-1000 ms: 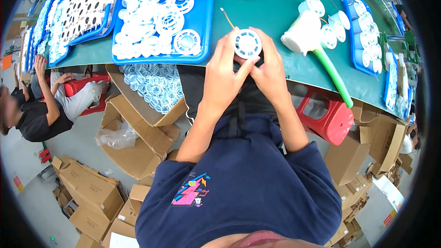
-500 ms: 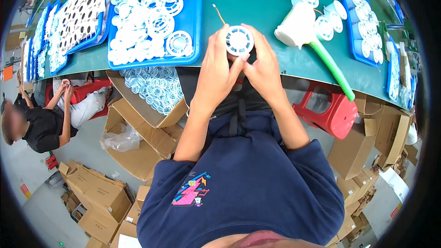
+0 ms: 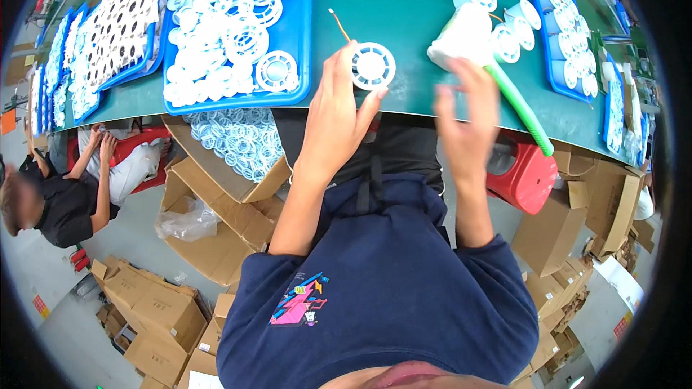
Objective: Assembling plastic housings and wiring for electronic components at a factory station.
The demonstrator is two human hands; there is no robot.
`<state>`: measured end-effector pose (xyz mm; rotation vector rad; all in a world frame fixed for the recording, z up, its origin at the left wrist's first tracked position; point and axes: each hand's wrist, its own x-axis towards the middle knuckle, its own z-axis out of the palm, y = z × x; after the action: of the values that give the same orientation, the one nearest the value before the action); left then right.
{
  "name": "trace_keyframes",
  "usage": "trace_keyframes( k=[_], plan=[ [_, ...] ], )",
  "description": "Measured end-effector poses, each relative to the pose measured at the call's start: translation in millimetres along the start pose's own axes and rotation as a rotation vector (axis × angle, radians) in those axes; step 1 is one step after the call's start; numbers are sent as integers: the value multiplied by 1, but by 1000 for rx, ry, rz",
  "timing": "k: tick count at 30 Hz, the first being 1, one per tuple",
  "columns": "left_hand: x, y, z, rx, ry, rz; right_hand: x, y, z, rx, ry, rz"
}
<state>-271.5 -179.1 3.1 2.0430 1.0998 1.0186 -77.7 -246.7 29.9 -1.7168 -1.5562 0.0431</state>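
at frame centre the left hand pinches a white slotted disc over the green tabletop, best kept level, while the right hand hangs released beside the white mallet.

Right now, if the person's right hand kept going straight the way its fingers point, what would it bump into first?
Probably the white mallet head on the green table: the right hand points up at it, just short. Depth is unclear.
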Motion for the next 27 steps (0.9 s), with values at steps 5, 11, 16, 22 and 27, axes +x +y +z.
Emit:
trace_keyframes(
  k=[5, 11, 16, 22, 27],
  plan=[
    [-2, 1, -2, -3, -16, 1, -16, 65, -45, -630, 36, 56],
    [-7, 8, 0, -2, -31, -152, -6, 93, -54, -527, -62, -149],
    [-2, 12, 9, -1, 26, -29, 11, 22, -80, -186, -188, -102],
    [-2, 5, 10, 13, 30, -3, 75, -23, -63, -162, -578, 73],
    [-4, 4, 10, 11, 45, 10, 81, -18, -78, 74, -480, 302]
  ],
)
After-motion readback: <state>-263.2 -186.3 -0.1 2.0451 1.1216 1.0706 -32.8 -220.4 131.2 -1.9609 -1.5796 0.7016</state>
